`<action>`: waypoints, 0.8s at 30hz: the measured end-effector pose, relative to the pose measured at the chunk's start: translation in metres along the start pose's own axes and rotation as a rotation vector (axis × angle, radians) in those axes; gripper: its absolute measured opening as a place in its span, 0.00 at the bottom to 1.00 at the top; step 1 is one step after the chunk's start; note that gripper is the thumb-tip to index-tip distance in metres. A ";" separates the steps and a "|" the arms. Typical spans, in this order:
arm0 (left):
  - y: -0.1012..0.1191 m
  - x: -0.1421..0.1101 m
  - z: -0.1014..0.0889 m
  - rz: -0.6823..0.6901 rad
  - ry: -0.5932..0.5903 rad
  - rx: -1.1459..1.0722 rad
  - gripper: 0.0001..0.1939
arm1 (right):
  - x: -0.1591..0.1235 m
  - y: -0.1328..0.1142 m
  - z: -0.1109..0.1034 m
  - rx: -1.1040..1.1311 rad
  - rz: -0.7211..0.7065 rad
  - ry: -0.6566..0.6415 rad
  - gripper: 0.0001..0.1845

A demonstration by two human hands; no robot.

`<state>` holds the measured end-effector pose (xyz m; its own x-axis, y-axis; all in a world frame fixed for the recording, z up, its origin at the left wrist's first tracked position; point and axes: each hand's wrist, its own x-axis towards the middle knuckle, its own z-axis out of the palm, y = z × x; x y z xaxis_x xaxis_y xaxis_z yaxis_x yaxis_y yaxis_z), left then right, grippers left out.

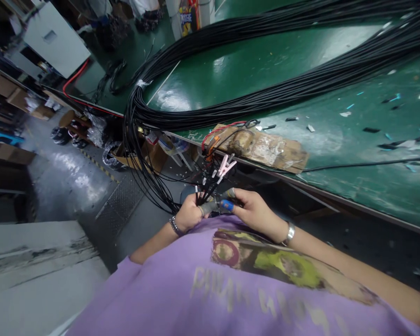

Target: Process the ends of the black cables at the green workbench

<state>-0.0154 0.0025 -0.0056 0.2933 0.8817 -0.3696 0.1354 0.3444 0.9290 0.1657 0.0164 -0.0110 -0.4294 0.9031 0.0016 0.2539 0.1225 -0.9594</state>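
Left grip (pixel 190 212) on cables (pixel 130 123) beside green table (pixel 283 57)

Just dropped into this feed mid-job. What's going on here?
A person in a light purple printed shirt has both hands close together. The left hand holds thin black cables with white tips; the right hand is beside it, its exact grip unclear. A long looped bundle of black cables lies on the glossy green table, strands hanging over its edge. A pale pink clip sits just beyond the hands.
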 end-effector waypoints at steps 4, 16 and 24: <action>0.003 -0.001 0.003 -0.003 -0.088 0.022 0.25 | 0.005 0.005 0.004 -0.083 0.027 0.028 0.10; -0.001 0.002 -0.003 -0.034 -0.056 0.021 0.24 | 0.006 -0.001 0.001 0.296 0.173 -0.087 0.21; -0.005 0.003 -0.003 -0.049 0.022 -0.046 0.24 | 0.006 0.004 0.004 0.404 0.325 0.096 0.16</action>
<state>-0.0181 0.0044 -0.0110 0.2659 0.8701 -0.4149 0.1052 0.4017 0.9097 0.1606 0.0202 -0.0162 -0.2979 0.9041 -0.3064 -0.0014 -0.3214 -0.9469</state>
